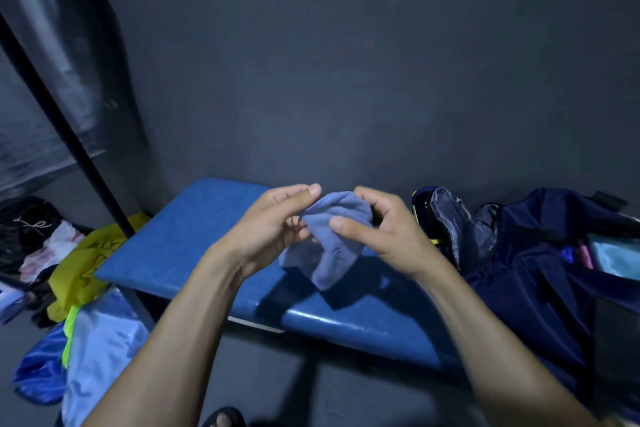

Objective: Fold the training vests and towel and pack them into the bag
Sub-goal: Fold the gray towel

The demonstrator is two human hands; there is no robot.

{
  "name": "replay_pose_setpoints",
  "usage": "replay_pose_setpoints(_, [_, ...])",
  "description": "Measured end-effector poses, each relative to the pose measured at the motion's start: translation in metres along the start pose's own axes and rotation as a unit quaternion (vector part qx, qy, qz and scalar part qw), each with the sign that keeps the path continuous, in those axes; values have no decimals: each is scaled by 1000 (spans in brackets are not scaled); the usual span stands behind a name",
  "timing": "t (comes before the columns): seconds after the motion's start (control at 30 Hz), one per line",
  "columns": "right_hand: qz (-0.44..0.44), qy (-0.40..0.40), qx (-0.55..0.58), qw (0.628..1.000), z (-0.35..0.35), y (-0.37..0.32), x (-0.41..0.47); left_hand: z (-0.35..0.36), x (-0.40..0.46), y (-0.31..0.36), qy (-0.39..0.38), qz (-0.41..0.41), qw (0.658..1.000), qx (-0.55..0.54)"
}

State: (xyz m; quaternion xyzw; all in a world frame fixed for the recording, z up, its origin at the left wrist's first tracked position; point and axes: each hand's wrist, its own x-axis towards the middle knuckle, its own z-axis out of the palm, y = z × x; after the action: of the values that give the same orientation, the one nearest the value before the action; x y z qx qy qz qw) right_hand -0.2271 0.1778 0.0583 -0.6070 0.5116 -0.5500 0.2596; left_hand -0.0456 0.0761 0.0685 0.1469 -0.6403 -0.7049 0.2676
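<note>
Holding a small light-blue towel [334, 239] up over the blue padded desk [194, 236], we've got both hands on it. Our left hand [273, 222] pinches its upper left edge, fingers [313, 190] curled and clamped on the cloth. Our right hand [384, 232] grips the bunched top from the other side, thumb pressed against the front of the fabric. The towel hangs crumpled between the two hands, and its lower end droops toward the desk; we can't tell whether it actually touches.

Off to the right, a dark navy bag [540, 270] sits slumped on the desk with its top gaping, and something pale teal [613, 258] shows inside the opening. Just beside it, against the wall, there's a dark shoe with yellow trim [424, 215] and some grey cloth [450, 222] draped over it.

Down on the floor to the left is a messy pile: a yellow vest [83, 267], a light-blue shiny one with a neon edge [104, 340], and a darker blue bit [38, 367] under it. A black pole [69, 135] leans across that side. The wall [346, 62] behind is plain dark grey.
</note>
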Motion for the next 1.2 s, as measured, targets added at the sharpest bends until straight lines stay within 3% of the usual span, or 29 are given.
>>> replay_pose_setpoints(0.1, [50,42,101,993,5,-6,-4,0,-8,-2,-83,16,996,33])
replay_pose_setpoints(0.17, [76,43,146,985,4,-7,-8,3,-7,-3,-41,40,995,78])
replay_pose_setpoints(0.3, [95,-41,288,952,-11,-21,-16,4,-2,5,51,76,996,-18])
replay_pose_setpoints(0.43, [105,-113,329,931,-30,-22,-18,-3,1,10,155,123,980,-22])
replay_pose_setpoints(0.63, [148,-115,249,950,-45,-16,-21,-38,-4,15,346,183,920,-17])
replay_pose_setpoints(0.73, [192,-124,2,973,-48,-1,-18,-45,-5,16,387,171,905,-35])
replay_pose_setpoints(0.8, [189,-112,-213,952,-47,8,-15,-48,-4,13,399,176,900,8])
replay_pose_setpoints(0.87, [188,-81,-285,937,-47,15,-13,-52,-2,8,416,171,892,38])
replay_pose_setpoints(0.9, [187,-74,-260,945,-47,17,-14,-56,-1,4,428,163,888,45])
replay_pose_setpoints(0.97, [196,-83,-104,972,-46,15,-16,-65,0,-2,448,138,881,65])
replay_pose_setpoints(1.07, [208,-47,92,973,-45,7,-14,-77,-2,-6,499,140,850,88])
replay_pose_setpoints(1.13, [194,-31,112,974,-47,7,-12,-83,-5,-5,531,179,821,108])
replay_pose_setpoints(1.2, [162,-67,39,984,-47,6,-13,-91,-8,-3,555,210,796,122])
